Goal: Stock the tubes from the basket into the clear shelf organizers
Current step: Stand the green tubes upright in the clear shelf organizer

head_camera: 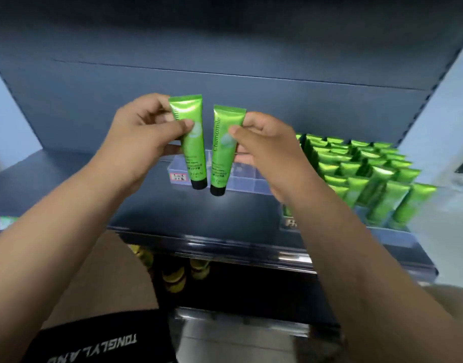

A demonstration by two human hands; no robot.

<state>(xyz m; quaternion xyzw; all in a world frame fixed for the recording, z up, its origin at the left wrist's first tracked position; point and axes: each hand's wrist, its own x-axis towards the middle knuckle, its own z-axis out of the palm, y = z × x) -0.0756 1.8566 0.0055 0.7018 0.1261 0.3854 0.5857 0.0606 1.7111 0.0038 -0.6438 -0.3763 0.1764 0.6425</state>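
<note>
My left hand [144, 134] pinches a green tube [192, 150] with a black cap, held cap down above the shelf. My right hand [264, 145] pinches a second green tube [222, 155], also cap down, just right of the first. Both tubes hang over a clear shelf organizer [240, 180] whose visible compartments look empty. To the right, another clear organizer [377, 226] is packed with several upright green tubes [366, 176]. The basket is not in view.
The dark blue shelf [212, 216] has a back panel behind the hands and a front edge near my knees. A lower shelf holds yellow-green items [175, 279]. A pale wall [434, 121] borders the shelf on the right.
</note>
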